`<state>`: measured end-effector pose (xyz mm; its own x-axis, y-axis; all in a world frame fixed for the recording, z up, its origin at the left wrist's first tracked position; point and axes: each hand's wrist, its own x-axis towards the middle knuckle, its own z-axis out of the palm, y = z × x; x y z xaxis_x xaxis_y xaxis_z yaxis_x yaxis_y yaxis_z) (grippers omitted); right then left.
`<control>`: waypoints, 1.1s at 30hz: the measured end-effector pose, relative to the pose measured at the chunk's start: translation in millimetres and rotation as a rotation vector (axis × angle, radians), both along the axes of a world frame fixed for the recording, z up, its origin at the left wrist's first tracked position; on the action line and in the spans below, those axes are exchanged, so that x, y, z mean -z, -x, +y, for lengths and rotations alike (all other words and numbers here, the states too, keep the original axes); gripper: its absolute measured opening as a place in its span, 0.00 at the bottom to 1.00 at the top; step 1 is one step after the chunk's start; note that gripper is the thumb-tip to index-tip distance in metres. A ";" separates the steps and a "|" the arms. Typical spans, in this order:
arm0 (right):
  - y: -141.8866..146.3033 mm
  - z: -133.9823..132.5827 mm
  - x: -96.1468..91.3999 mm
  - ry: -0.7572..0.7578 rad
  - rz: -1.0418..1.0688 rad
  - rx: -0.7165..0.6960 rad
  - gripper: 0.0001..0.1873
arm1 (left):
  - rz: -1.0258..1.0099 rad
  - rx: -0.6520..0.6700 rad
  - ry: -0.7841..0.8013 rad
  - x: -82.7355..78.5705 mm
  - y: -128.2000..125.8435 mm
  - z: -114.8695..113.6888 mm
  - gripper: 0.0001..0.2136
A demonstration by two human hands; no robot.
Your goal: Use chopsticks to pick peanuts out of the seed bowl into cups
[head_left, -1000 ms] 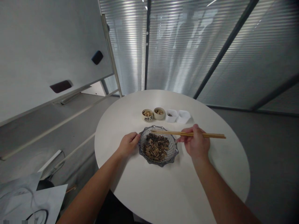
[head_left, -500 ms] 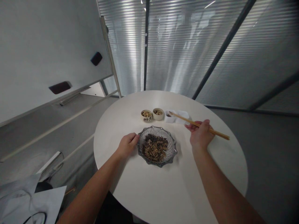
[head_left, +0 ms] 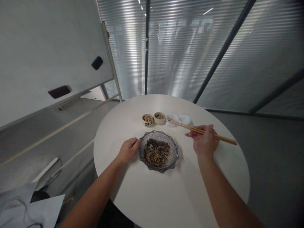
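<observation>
My left hand (head_left: 129, 149) grips the left rim of a scalloped glass bowl (head_left: 174, 155). Inside lie many striped seeds (head_left: 156, 156), with darker small pieces toward the back. My right hand (head_left: 205, 139) is closed around a pair of wooden chopsticks (head_left: 223, 138), which point left. Their tips reach the near side of a white two-part dish (head_left: 184, 119), over its left compartment; whether they pinch anything is too small to tell. Left of the dish stand two small round cups, one with dark lettering (head_left: 147, 124) and one plain (head_left: 159, 121), both holding pale nut-like pieces.
Everything stands on a round white table (head_left: 185, 196). A whiteboard (head_left: 47, 41) on a frame is at the left, with papers (head_left: 47, 209) lower down. Ribbed glass panels (head_left: 175, 63) rise behind the table, and a blurred figure shows through them.
The chopsticks have drawn back slightly, their tips shifting from inside the dish's left compartment toward its near edge. My left hand keeps its hold on the bowl. The view has shifted a little.
</observation>
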<state>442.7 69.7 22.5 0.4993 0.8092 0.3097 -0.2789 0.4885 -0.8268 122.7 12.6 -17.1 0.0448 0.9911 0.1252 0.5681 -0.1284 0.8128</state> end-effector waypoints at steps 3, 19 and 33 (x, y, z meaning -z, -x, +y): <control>2.4 -19.2 -5.0 -0.005 -0.051 -0.144 0.26 | -0.005 0.004 0.002 -0.6 0.2 -0.4 0.21; 14.2 -49.1 2.3 0.167 -0.486 -0.623 0.25 | -0.012 0.001 0.003 0.5 1.0 0.1 0.22; 35.1 -57.2 2.5 0.169 -0.543 -0.598 0.24 | -0.017 -0.019 0.000 -1.1 -0.2 -1.2 0.22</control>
<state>407.6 12.5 20.0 -0.2149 0.9481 0.2343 0.0076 0.2416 -0.9704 122.8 11.4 -16.0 0.0235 0.9918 0.1260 0.5562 -0.1177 0.8226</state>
